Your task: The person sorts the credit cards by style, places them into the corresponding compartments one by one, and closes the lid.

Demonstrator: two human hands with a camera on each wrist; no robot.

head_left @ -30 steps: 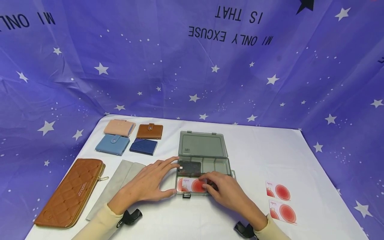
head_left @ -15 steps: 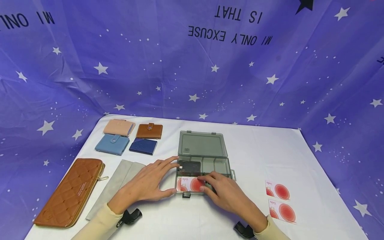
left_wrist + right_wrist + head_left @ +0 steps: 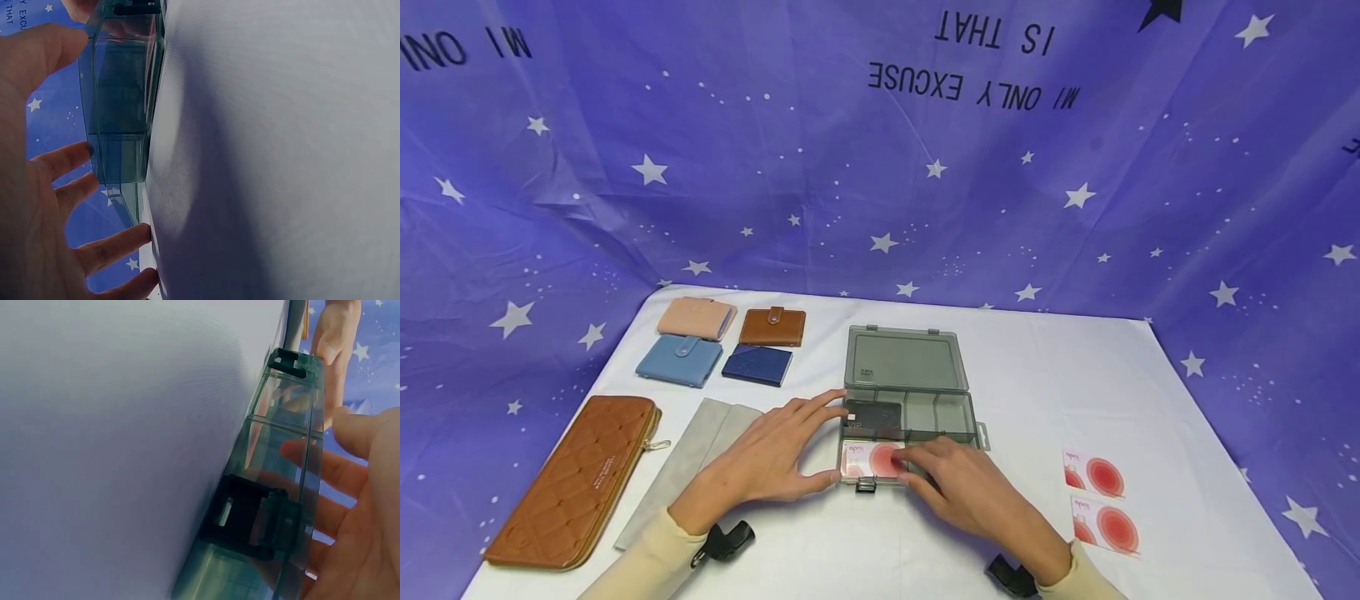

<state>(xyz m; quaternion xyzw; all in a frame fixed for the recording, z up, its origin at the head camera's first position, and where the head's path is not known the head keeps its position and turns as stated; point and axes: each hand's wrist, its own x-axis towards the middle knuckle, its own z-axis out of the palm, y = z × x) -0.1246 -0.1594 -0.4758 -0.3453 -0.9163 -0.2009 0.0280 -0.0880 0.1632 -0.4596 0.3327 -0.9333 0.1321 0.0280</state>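
Far left on the white table: one long quilted tan leather zip wallet, lying flat near the table's edge. Just beside it, one flat grey fabric sleeve, partly under my left forearm.

Behind those, four small card wallets in a two-by-two block: one pink wallet and one brown wallet with a snap tab at the back, one light blue wallet with a snap tab and one navy wallet in front.

My left hand lies flat on the table with fingers straight and spread. The thumb tip touches the near left corner of the box, and the longer fingertips reach its left wall. It holds nothing.

Centre: one smoky translucent grey plastic compartment box, its lid swung fully back and lying flat. One black latch sits on the front wall. One black card marked VIP rests over the back left compartments. One white card with a red round mark lies in the front left compartment.

My right hand is over the front of the box, fingers loosely bent, fingertips pressing down on the right end of the white-and-red card. I cannot tell whether the thumb is under it.

Right, well apart from the box: two more white cards with red round marks, a farther one and a nearer one, flat on the table, one in front of the other.
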